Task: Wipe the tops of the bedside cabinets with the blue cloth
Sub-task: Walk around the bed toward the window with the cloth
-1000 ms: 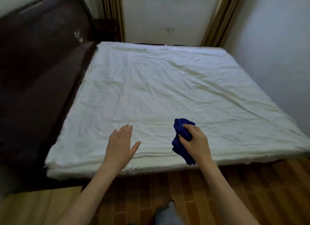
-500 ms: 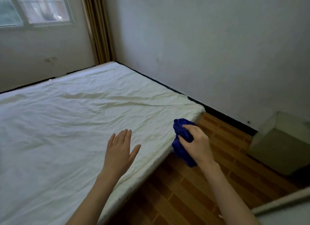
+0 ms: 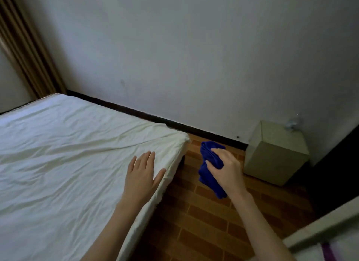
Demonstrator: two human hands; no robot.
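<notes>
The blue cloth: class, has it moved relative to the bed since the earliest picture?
Yes. The blue cloth, held in the right hand, has gone rightward past the bed corner, over floor.

Blue cloth (image 3: pixel 210 169): middle part hidden under the right hand's fingers (image 3: pixel 215 153); only bunched top and hanging tail show. Bed (image 3: pixel 68 153): cut off by left and bottom edges, left of the left hand's fingers (image 3: pixel 144 159). Bedside cabinet (image 3: pixel 275 153), right of the cloth-holding fingers: small blurred object (image 3: pixel 292 123) on its far corner, unidentifiable. Pale surface with purple stripe (image 3: pixel 326 250): cut by lower right corner, unclear.
</notes>
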